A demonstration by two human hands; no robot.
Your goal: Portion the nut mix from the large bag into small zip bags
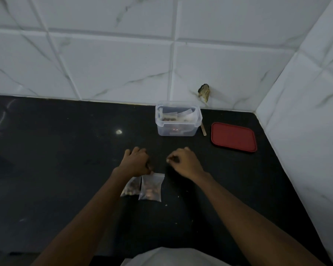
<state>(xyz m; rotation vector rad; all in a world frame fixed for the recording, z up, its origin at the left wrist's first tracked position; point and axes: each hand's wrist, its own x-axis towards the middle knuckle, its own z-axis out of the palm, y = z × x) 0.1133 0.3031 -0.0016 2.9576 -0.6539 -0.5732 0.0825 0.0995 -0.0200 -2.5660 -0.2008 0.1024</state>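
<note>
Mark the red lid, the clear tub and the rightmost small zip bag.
red lid point(233, 136): head view, middle of its top face.
clear tub point(186, 128): head view, on its front wall.
rightmost zip bag point(151, 187): head view, on its nut-filled middle.

Two filled zip bags point(150, 188), flat, side by side

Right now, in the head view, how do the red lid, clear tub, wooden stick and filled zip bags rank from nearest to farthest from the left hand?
From the left hand:
1. zip bags, right at its fingers.
2. clear tub, behind, to the right.
3. wooden stick, just right of the tub.
4. red lid, farthest right.
</note>
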